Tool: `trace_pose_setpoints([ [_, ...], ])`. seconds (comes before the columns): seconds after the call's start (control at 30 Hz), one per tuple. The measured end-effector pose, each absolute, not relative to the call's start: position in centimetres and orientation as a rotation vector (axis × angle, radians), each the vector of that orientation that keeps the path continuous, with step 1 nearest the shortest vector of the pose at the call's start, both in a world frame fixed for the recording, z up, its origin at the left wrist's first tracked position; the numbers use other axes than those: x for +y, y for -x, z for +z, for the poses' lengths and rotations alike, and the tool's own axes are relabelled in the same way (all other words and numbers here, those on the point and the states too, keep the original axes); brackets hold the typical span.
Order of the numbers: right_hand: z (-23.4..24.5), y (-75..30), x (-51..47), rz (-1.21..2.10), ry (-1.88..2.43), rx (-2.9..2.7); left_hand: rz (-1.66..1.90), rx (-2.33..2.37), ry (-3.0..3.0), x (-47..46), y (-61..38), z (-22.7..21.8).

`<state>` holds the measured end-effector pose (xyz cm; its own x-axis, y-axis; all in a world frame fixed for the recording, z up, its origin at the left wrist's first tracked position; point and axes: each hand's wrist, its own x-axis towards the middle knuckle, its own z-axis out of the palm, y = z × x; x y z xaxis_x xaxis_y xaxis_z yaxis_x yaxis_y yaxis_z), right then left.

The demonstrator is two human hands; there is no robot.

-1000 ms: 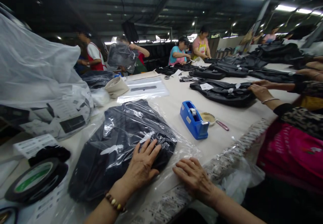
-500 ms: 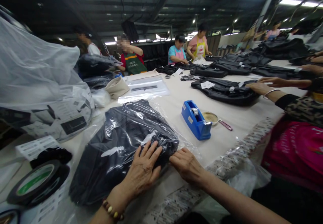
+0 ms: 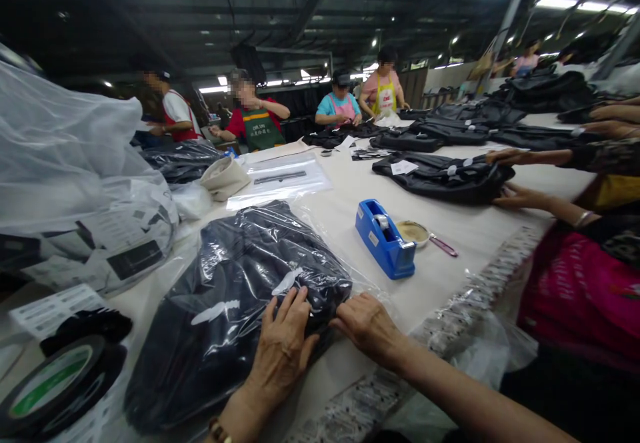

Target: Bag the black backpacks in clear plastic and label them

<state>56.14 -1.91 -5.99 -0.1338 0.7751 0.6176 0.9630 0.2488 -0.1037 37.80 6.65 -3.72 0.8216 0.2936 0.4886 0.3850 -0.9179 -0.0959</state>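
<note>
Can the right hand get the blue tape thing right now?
Probably yes. The blue tape dispenser stands on the table just beyond the right hand. Only the loose edge of some clear plastic lies between, and that looks too flimsy to block it.

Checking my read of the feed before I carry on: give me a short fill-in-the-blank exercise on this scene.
1. The hand resting on top of the wrapped bundle is the person's ____ one.
2. The tape dispenser is coloured ____.
3. The disc inside the tape roll is mostly ____.

Missing words: left; blue; green.
</note>
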Motion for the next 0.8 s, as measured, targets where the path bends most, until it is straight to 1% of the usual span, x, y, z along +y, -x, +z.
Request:
trace_pose_setpoints([
  [0.2,-4.6,-59.3,-2.2,-0.344,1.494,-2.108,-0.652,-0.577,2.850,6.7,-37.7,-3.4],
  [0.5,-3.4,-63.4,-4.1,-0.339,1.580,-2.097,-0.685,-0.565,2.855,6.8,-37.8,-3.6],
  [0.7,-4.8,-63.5,-3.7,-0.537,1.581,-1.927,-0.734,-0.548,2.821,6.6,-37.9,-3.4],
  [0.8,-5.6,-63.3,-3.4,-0.577,1.622,-1.835,-0.735,-0.541,2.821,6.5,-37.9,-3.3],
])
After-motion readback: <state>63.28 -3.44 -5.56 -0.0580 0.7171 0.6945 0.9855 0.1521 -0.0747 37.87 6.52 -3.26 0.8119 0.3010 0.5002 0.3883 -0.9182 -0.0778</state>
